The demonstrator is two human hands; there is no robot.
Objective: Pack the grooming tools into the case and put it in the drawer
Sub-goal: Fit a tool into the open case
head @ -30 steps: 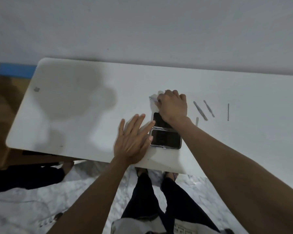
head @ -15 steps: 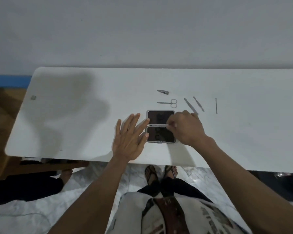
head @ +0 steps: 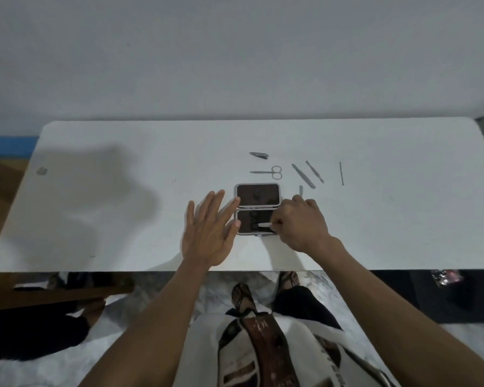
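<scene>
Since half a second ago we are bringing our right hand (head: 299, 223) down from the hinge line onto the nearer half of the case (head: 256, 209), while our left hand (head: 208, 231) is staying put.

Going left to right: our left hand is lying flat and open on the counter (head: 123, 219), fingertips touching the case's left edge and steadying it. The case is lying open in two dark halves, one behind the other; the far half looks bare, though faint shapes in it are too dim to read. Over the near half our right hand is pinching a small pale tool (head: 264, 224), its long axis running left-right, tip pointing left into the lining — we judge we are seating it in a slot there.

Beyond the case the nail clipper (head: 259, 155) and scissors (head: 267, 171) are waiting; to the right lie two slim files (head: 308, 175), a short piece (head: 301, 189) just behind our knuckles, and a thin pick (head: 341, 173) — all nearer our right hand. No drawer is showing.
</scene>
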